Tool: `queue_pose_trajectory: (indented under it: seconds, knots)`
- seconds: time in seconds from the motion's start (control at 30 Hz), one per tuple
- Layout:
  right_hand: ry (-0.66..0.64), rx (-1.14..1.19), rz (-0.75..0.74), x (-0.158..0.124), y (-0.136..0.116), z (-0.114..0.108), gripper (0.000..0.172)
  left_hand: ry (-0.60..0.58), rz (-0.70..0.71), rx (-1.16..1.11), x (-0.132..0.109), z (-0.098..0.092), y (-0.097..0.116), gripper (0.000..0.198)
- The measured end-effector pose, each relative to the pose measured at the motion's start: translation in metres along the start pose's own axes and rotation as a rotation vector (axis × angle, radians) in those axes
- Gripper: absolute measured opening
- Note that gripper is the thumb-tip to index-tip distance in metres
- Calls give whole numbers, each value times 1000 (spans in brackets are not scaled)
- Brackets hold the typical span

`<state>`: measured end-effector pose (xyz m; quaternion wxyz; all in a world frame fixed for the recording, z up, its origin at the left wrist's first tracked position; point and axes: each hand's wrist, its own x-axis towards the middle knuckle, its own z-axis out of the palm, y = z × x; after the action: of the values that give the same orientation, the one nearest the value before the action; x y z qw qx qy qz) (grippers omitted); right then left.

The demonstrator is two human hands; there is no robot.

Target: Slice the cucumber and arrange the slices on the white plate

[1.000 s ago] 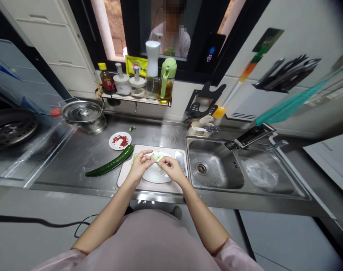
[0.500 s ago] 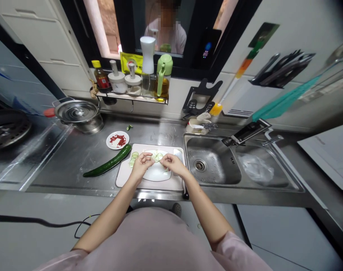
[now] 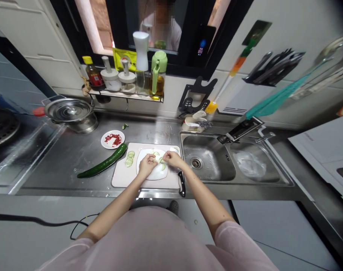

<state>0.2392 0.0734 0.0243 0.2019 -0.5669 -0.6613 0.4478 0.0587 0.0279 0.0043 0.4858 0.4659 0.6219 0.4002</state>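
A white plate [image 3: 153, 175] with several thin cucumber slices [image 3: 156, 154] lies on a pale cutting board [image 3: 120, 181]. Over the left half of the plate is my left hand [image 3: 146, 165], its fingers curled together; whatever is between its fingertips is too small to make out. My right hand [image 3: 173, 159] pinches a cucumber slice [image 3: 161, 160] above the plate's right side. More slices [image 3: 130, 159] lie overlapped on the board's left part. A knife [image 3: 182, 185] rests at the right edge, black handle toward me, its blade partly under my right wrist. A long green cucumber [image 3: 103, 166] lies left of the board.
A small white dish [image 3: 104, 140] holds chopped red bits, with cucumber ends [image 3: 124, 126] behind it. A lidded steel pot [image 3: 85, 122] stands back left. The double sink [image 3: 213, 165] is to the right. Above the counter, a rack [image 3: 126, 96] carries bottles and jars.
Both hands have shifted over the plate, and more of the slices and plate rim now show. The view has moved slightly, uncovering the knife handle. My right hand stays pinched.
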Motion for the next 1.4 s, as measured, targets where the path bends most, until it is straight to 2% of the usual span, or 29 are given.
queue_pose_trajectory:
  seconds: [0.13, 0.33, 1.13, 1.4]
  knots:
    - [-9, -153, 5, 2, 4, 3, 8, -28, 24, 282, 2, 5, -4, 22]
    - [-5, -288, 24, 2, 6, 7, 8, -81, 0, 485, 4, 10, -2, 19]
    - [-24, -548, 45, -2, 4, 10, 14, -128, 51, 707, 6, 18, -2, 23]
    - [-12, -669, 61, -2, 5, 11, 17, -85, 117, 830, 5, 20, -7, 21]
